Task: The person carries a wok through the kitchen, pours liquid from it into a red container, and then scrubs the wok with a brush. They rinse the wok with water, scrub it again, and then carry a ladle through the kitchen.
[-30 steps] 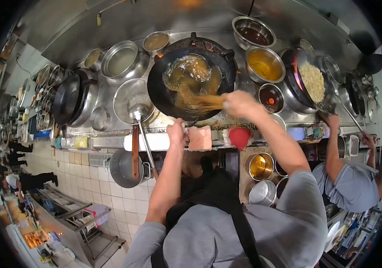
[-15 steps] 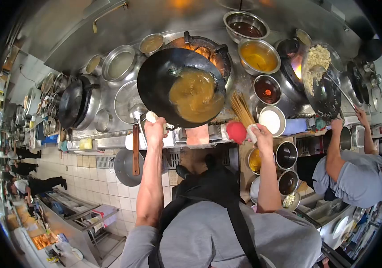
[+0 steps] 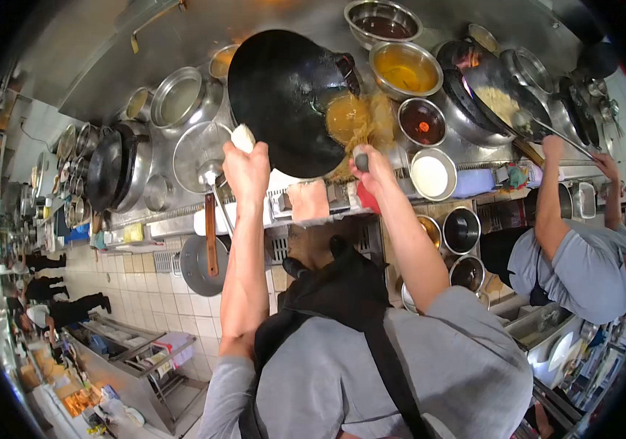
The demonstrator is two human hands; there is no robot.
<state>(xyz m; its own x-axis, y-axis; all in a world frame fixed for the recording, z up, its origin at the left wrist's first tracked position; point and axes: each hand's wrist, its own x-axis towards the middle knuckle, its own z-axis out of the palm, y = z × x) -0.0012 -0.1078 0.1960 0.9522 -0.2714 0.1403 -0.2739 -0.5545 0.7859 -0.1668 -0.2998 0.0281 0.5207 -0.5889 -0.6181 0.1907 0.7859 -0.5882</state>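
Fingers of the left hand wrapped tight around a cloth-padded wok handle, holding the black wok tilted steeply up on edge above the steel range. Brown liquid pooled at the low rim of the wok, on the right side. Fingers of the right hand clenched on the grip of a bamboo brush, bristles pressed against that low rim, in the liquid. Both forearms bare, reaching up from grey sleeves and a black apron.

Just right of the wok: round metal bowls of amber oil, dark sauce with a red spot, white powder or paste, and another dark sauce farther back. Left of the wok: a large pot of pale liquid, a steel ladle resting in a shallow pan, and stacked dark woks beyond. Folded pinkish cloth and a red cloth lying on the front ledge, below the hands.

At far right, a co-worker in grey, one hand on the handle of a second wok holding rice, near a flame.
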